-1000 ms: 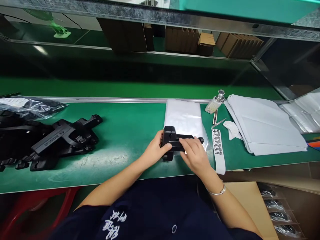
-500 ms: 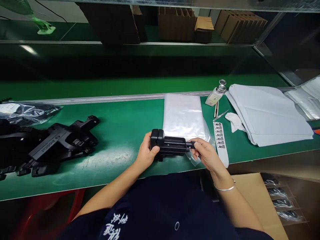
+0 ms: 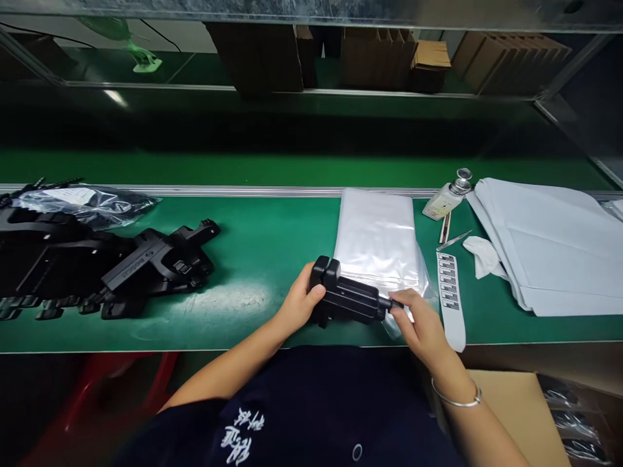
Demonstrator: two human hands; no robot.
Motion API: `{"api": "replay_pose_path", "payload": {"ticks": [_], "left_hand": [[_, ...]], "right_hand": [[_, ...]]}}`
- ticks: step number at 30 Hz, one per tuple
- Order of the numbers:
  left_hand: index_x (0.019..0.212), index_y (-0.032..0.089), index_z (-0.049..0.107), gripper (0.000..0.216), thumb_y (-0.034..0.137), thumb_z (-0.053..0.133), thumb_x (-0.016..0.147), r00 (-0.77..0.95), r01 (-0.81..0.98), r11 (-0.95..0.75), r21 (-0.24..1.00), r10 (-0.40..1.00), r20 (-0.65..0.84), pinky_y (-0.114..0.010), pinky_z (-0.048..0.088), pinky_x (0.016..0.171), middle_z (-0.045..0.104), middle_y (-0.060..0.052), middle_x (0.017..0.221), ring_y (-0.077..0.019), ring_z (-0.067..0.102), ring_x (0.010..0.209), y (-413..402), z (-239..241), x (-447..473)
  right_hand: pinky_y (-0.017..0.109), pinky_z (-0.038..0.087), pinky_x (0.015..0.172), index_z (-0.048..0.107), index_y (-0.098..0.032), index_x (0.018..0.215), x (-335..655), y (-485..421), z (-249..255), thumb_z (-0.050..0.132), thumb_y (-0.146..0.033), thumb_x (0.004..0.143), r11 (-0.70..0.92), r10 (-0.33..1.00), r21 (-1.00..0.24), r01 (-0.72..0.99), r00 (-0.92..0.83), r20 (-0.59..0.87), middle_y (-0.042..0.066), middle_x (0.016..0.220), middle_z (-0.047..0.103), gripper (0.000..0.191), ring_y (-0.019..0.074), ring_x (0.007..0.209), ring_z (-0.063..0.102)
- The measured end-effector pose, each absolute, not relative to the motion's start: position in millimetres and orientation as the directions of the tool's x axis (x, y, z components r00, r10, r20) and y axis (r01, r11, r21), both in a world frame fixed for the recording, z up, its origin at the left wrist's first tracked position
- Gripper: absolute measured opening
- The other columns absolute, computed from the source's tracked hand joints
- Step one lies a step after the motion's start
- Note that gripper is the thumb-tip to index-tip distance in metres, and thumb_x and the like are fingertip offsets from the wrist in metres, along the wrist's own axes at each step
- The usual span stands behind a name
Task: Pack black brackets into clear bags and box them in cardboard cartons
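Observation:
A black plastic bracket-like device (image 3: pixel 357 299) with a thick block at one end and a narrow stem at the other is held up near the bench's front edge. My left hand (image 3: pixel 302 299) grips its block end, thumb on top. At the opposite end, the fingers of my right hand (image 3: pixel 417 321) pinch the short stem. Behind the device lies a stack of clear plastic bags (image 3: pixel 377 227), partly covered by it. A sheet of printed labels (image 3: pixel 448 288) lies just right of my right hand.
Several similar black devices (image 3: pixel 156 263) pile up at left, beside a bagged one (image 3: pixel 102 202). A pump bottle (image 3: pixel 445 200), tweezers (image 3: pixel 453 240), a white cloth (image 3: pixel 483 256) and white sheets (image 3: pixel 559 246) lie at right. Below the bench is an open cardboard box (image 3: pixel 518 415) with bagged items.
The view has shifted, so the bench items sit differently in the frame. The black device now slants downward toward my right hand; both hands keep hold of it.

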State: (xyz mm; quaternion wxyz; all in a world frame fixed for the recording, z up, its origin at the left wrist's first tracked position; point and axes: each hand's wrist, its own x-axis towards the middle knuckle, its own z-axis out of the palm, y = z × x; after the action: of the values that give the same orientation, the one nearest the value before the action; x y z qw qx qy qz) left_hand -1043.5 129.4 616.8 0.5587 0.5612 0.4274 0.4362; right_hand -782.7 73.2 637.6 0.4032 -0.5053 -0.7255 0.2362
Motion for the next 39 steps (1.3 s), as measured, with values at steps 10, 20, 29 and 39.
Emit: {"api": "replay_pose_path", "payload": {"ticks": [10, 20, 29, 39], "left_hand": [[0.131, 0.021, 0.043, 0.075, 0.068, 0.063, 0.076, 0.328, -0.182, -0.039, 0.982, 0.939, 0.098, -0.039, 0.045, 0.093, 0.058, -0.011, 0.118, -0.0242, 0.057, 0.105, 119, 602, -1039], [0.126, 0.022, 0.046, 0.07, 0.064, 0.068, 0.075, 0.396, -0.094, -0.131, 0.987, 0.905, 0.158, -0.044, 0.045, 0.096, 0.06, -0.013, 0.119, -0.0282, 0.058, 0.111, 123, 612, -1046], [0.115, 0.023, 0.056, 0.057, 0.059, 0.07, 0.074, 0.428, 0.175, -0.334, 0.926, 0.873, 0.234, -0.038, 0.049, 0.086, 0.065, -0.008, 0.105, -0.0252, 0.062, 0.096, 124, 650, -1048], [0.115, 0.023, 0.059, 0.058, 0.061, 0.07, 0.072, 0.187, -0.022, -0.104, 0.994, 0.977, 0.106, -0.031, 0.05, 0.071, 0.064, -0.005, 0.097, -0.0206, 0.062, 0.084, 126, 629, -1056]], "right_hand": [[0.042, 0.056, 0.088, 0.064, -0.026, 0.122, -782, 68, 626, 0.064, -0.048, 0.087, 0.161, 0.987, -0.877, 0.453, -0.053, 0.154, 0.009, 0.113, 0.072, 0.041, 0.0285, 0.104, 0.068], [0.046, 0.057, 0.086, 0.072, -0.027, 0.11, -783, 62, 621, 0.073, -0.039, 0.08, 0.114, 0.979, -0.905, 0.409, 0.111, 0.173, 0.007, 0.106, 0.075, 0.032, 0.0297, 0.097, 0.07], [0.041, 0.055, 0.09, 0.064, -0.022, 0.114, -798, 70, 576, 0.072, -0.054, 0.078, -0.039, 0.992, -0.999, 0.024, 0.124, -0.036, 0.011, 0.109, 0.071, 0.049, 0.025, 0.1, 0.068], [0.044, 0.053, 0.089, 0.061, -0.024, 0.109, -786, 67, 646, 0.061, -0.041, 0.089, 0.245, 0.968, -0.855, 0.457, -0.058, 0.246, 0.009, 0.102, 0.068, 0.026, 0.0238, 0.097, 0.064]]}}
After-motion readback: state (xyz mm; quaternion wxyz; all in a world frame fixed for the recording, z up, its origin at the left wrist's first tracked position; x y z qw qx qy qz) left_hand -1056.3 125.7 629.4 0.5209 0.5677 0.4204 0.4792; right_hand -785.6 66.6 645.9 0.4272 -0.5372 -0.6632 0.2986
